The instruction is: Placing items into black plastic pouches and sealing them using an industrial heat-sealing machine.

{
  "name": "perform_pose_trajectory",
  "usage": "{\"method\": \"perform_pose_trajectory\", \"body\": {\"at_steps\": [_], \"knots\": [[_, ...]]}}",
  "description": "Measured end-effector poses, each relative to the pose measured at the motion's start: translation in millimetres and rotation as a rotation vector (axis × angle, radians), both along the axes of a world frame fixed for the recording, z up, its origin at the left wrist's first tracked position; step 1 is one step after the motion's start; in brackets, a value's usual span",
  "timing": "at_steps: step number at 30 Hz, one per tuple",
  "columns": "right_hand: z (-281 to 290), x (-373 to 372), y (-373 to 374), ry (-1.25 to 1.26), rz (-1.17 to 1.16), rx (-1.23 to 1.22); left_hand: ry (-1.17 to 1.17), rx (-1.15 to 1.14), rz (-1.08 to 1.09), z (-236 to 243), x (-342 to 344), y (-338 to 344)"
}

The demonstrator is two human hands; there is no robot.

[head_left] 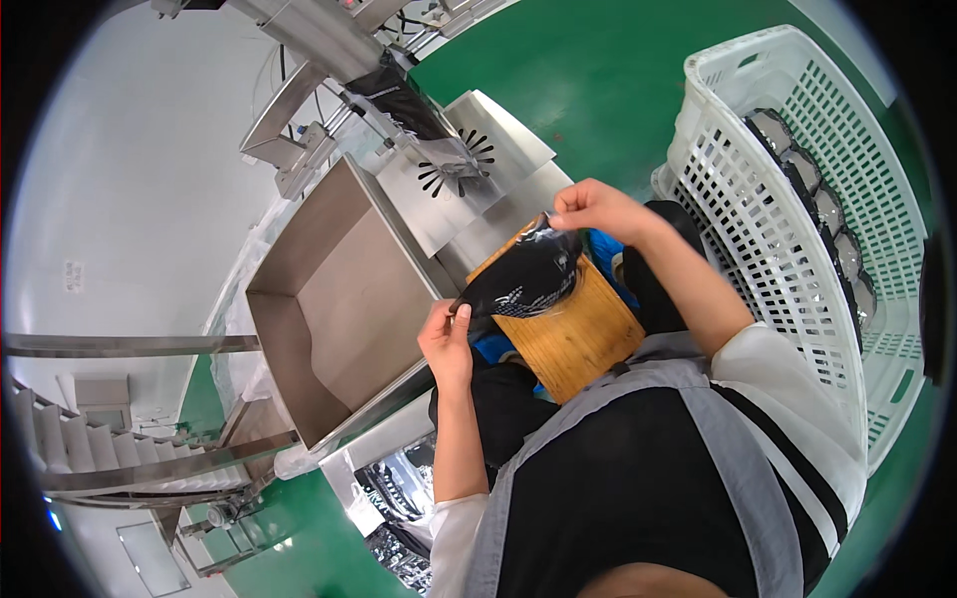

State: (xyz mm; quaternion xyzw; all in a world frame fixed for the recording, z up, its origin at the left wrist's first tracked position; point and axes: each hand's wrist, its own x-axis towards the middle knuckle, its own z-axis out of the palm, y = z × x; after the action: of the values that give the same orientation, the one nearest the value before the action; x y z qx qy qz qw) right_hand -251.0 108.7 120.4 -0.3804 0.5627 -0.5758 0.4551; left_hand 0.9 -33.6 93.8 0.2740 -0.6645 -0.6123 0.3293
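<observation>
Spread apart, left hand (446, 344) and right hand (598, 211) pinch one glossy black plastic pouch (528, 277) over one yellow-brown wooden board (583, 344).

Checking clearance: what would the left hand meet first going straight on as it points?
Beyond the black pouch it pinches, the left hand would probably meet the metal tray; depth is unclear.

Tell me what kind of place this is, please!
Probably a factory packing room. There's a stainless-steel machine, a slotted white plastic crate holding shiny packs, and a black plastic pouch held between the left hand and right hand.
</observation>
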Motion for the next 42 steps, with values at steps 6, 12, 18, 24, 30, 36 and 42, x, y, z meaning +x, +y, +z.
{"method": "perform_pose_trajectory", "body": {"at_steps": [6,12,18,24,30,36,42], "knots": [[46,56,-24,1.071,0.331,-0.066,0.133,-0.157,-0.192,1,-33,10],[25,57,14,1.079,0.182,0.11,0.22,0.05,0.08,6,-23,32],[39,61,100,1.015,0.037,0.243,0.285,-0.071,0.008,15,-18,42],[124,86,139,1.344,-0.568,-0.046,0.375,-0.199,0.031,97,-34,48],[262,77,229,1.861,-0.949,-0.023,0.695,-0.287,-0.116,180,-64,79],[328,87,306,2.077,-1.134,0.562,0.598,-0.088,-0.315,150,-66,97],[287,92,365,1.944,-1.153,1.135,0.254,0.047,-0.206,81,-49,87]]}}
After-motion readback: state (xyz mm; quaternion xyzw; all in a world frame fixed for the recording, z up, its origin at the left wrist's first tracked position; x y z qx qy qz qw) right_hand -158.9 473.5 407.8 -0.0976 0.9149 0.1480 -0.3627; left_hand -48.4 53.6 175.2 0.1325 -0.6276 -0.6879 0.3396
